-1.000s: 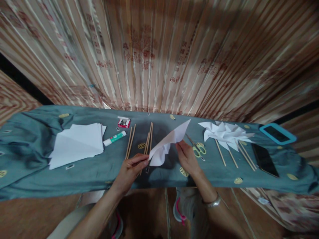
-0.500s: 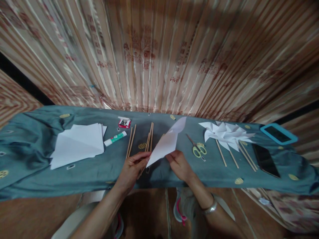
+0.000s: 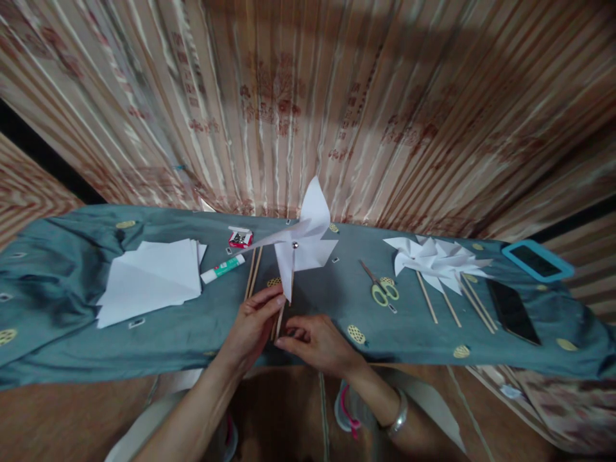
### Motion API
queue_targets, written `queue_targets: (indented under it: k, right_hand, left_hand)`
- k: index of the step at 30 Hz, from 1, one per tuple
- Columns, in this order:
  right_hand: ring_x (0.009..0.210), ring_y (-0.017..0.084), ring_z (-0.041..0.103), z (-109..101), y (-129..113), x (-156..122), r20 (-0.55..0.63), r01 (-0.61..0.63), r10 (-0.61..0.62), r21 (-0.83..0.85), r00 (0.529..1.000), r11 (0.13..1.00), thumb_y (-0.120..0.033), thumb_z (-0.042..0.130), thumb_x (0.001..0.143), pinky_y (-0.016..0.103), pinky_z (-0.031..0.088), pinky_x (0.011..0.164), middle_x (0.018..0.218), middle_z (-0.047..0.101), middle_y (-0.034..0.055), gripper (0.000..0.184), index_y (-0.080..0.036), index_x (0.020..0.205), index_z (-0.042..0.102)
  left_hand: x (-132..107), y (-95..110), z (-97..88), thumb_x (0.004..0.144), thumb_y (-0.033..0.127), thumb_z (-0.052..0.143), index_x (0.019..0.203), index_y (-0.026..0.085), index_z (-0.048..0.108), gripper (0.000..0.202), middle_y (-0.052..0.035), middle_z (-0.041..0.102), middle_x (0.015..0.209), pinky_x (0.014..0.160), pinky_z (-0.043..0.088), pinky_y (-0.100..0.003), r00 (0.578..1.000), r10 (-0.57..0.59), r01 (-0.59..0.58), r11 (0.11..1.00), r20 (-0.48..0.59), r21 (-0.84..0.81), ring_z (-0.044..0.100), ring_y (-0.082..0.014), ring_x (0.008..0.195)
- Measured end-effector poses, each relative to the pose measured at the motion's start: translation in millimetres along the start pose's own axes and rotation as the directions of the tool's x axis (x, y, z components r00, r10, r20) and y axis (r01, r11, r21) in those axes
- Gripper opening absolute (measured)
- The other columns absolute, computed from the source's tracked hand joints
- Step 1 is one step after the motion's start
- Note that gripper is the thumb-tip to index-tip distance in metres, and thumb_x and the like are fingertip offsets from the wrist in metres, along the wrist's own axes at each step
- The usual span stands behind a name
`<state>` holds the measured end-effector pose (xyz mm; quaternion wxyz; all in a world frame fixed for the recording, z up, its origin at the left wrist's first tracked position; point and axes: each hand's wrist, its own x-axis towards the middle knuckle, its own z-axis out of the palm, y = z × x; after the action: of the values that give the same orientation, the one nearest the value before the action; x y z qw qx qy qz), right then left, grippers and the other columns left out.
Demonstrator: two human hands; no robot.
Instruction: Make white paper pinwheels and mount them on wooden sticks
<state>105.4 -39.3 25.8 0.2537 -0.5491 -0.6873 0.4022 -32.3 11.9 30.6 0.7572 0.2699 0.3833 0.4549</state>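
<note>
A white paper pinwheel [image 3: 308, 250] with a shiny pin head at its centre stands up in front of me on a thin wooden stick. My left hand [image 3: 257, 317] is closed, thumb and fingers pinching the stick just under the lowest blade. Lower down, my right hand [image 3: 312, 340] has its fingers curled, thumb and fingertips at the stick's bottom end. Other wooden sticks [image 3: 253, 273] lie on the cloth behind and beside my left hand, partly hidden by the hand and the pinwheel.
On the cloth-covered table [image 3: 183, 346], white paper sheets [image 3: 149, 279], a glue stick [image 3: 222, 268] and a red box of pins [image 3: 240, 238] lie left. Scissors [image 3: 382, 289], several pinwheels [image 3: 436, 256], a black phone [image 3: 513, 311] and a blue-framed tablet [image 3: 538, 260] lie right. A curtain [image 3: 298, 115] hangs behind.
The pinwheel has turned from edge-on to face me, showing its blades and pin. My right hand has moved from behind the paper down and left to the stick's lower end.
</note>
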Motion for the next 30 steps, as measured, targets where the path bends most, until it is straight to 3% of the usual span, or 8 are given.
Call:
queue_targets:
  k: [10, 17, 20, 22, 24, 25, 27, 30]
  right_hand:
    - [0.055, 0.009, 0.055, 8, -2, -1, -0.066, 0.030, -0.033, -0.049, 0.997, 0.998, -0.019, 0.054, 0.087, 0.019, 0.034, 0.054, 0.061, 0.064, -0.0029, 0.020, -0.016, 0.074, 0.069]
    - [0.071, 0.015, 0.065, -6, -7, -7, -0.106, 0.145, -0.174, -0.234, 0.979, 0.961, -0.023, 0.052, 0.091, 0.024, 0.044, 0.067, 0.074, 0.070, 0.0013, 0.020, -0.018, 0.080, 0.068]
    - [0.064, 0.017, 0.063, -26, -16, -18, -0.290, 0.210, -0.335, -0.389, 0.896, 0.897, -0.025, 0.046, 0.093, 0.028, 0.047, 0.063, 0.067, 0.066, 0.0020, 0.026, -0.021, 0.077, 0.066]
    - [0.065, 0.016, 0.064, -44, -18, -23, -0.476, 0.207, -0.431, -0.452, 0.766, 0.867, -0.021, 0.046, 0.093, 0.029, 0.050, 0.064, 0.072, 0.068, 0.0017, 0.021, -0.023, 0.086, 0.066]
    - [0.078, 0.018, 0.066, -61, -15, -24, -0.622, 0.114, -0.448, -0.501, 0.642, 0.858, -0.020, 0.046, 0.092, 0.033, 0.053, 0.076, 0.089, 0.071, 0.0056, 0.025, -0.022, 0.110, 0.063]
    - [0.090, 0.021, 0.066, -68, -10, -22, -0.637, 0.082, -0.461, -0.531, 0.618, 0.844, -0.019, 0.045, 0.091, 0.038, 0.052, 0.085, 0.101, 0.070, 0.0089, 0.032, -0.021, 0.121, 0.058]
    - [0.124, 0.027, 0.050, -77, 1, -16, -0.636, 0.015, -0.463, -0.580, 0.617, 0.815, -0.016, 0.043, 0.090, 0.048, 0.043, 0.100, 0.133, 0.053, 0.0158, 0.040, -0.017, 0.129, 0.052]
    - [0.138, 0.028, 0.032, -79, 18, -6, -0.577, 0.006, -0.427, -0.590, 0.696, 0.807, -0.012, 0.038, 0.089, 0.053, 0.034, 0.108, 0.146, 0.039, 0.0152, 0.044, -0.016, 0.131, 0.050]
  left_hand:
    - [2, -8, -5.2, 0.055, 0.028, 0.082, 0.079, 0.018, 0.077, 0.027, -0.0051, 0.074, 0.082, 0.083, 0.046, -0.028, 0.995, 0.091, -0.095, 0.985, 0.036, 0.142, 0.064, -0.0173, 0.082]
    - [0, -6, -12.8, 0.056, 0.037, 0.080, 0.075, 0.018, 0.077, 0.026, -0.0035, 0.071, 0.076, 0.065, 0.046, -0.024, 0.988, 0.152, -0.148, 0.910, 0.021, 0.388, 0.059, -0.0145, 0.069]
    - [0, -2, -15.3, 0.056, 0.036, 0.081, 0.074, 0.020, 0.077, 0.025, -0.0034, 0.071, 0.078, 0.070, 0.047, -0.025, 0.979, 0.204, -0.187, 0.898, 0.000, 0.398, 0.060, -0.0156, 0.073]
    - [-2, -1, -16.2, 0.055, 0.037, 0.082, 0.073, 0.020, 0.077, 0.025, -0.0034, 0.071, 0.077, 0.071, 0.047, -0.026, 0.979, 0.203, -0.184, 0.894, -0.003, 0.408, 0.060, -0.0158, 0.073]
    - [-4, 0, -16.7, 0.055, 0.037, 0.081, 0.073, 0.020, 0.077, 0.025, -0.0033, 0.070, 0.075, 0.067, 0.046, -0.025, 0.983, 0.184, -0.169, 0.882, 0.008, 0.440, 0.059, -0.0155, 0.070]
    - [-5, 0, -16.8, 0.056, 0.037, 0.080, 0.073, 0.019, 0.077, 0.025, -0.0033, 0.069, 0.074, 0.065, 0.046, -0.024, 0.984, 0.177, -0.167, 0.872, 0.020, 0.461, 0.059, -0.0153, 0.069]
    - [-7, 0, -17.1, 0.057, 0.037, 0.080, 0.072, 0.020, 0.078, 0.023, -0.0029, 0.068, 0.072, 0.063, 0.044, -0.023, 0.983, 0.176, -0.177, 0.853, 0.049, 0.491, 0.058, -0.0148, 0.069]
    - [-9, -1, -17.8, 0.059, 0.036, 0.079, 0.072, 0.020, 0.078, 0.021, -0.0030, 0.068, 0.071, 0.062, 0.043, -0.022, 0.982, 0.170, -0.190, 0.835, 0.085, 0.516, 0.058, -0.0145, 0.068]
